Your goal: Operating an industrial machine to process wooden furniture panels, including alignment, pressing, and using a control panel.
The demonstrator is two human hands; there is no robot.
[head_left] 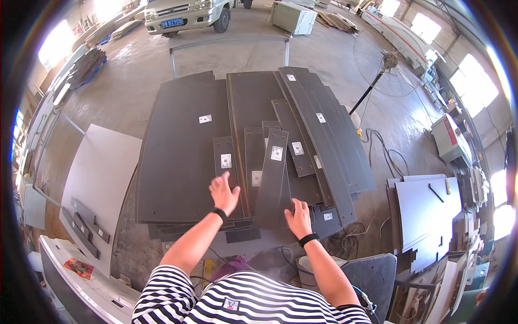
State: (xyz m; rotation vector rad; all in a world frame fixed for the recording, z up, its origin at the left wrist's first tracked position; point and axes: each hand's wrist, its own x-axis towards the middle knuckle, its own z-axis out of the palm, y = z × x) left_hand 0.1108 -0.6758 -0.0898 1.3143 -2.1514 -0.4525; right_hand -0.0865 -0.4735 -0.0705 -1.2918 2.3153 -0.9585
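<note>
Left hand [223, 194] open, fingers spread at the lower end of a short labelled dark strip [223, 154]. Right hand [299, 218] open, loosely curved beside the long slanted strip [270, 178]; contact unclear for these 2. Slanted strip overlaps others atop the dark panel stack [181, 156]. Judged risk: a bump could slide loose strips, scuffing faces. Outward: floor cables [384, 146] and pedestal fan [386, 61] obstruct the right side; van [186, 13] beyond.

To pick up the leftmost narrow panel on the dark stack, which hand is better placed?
Probably the left hand: its fingers are at or just above the near end of that narrow panel. The right hand is farther away, beyond the slanted panel.
</note>
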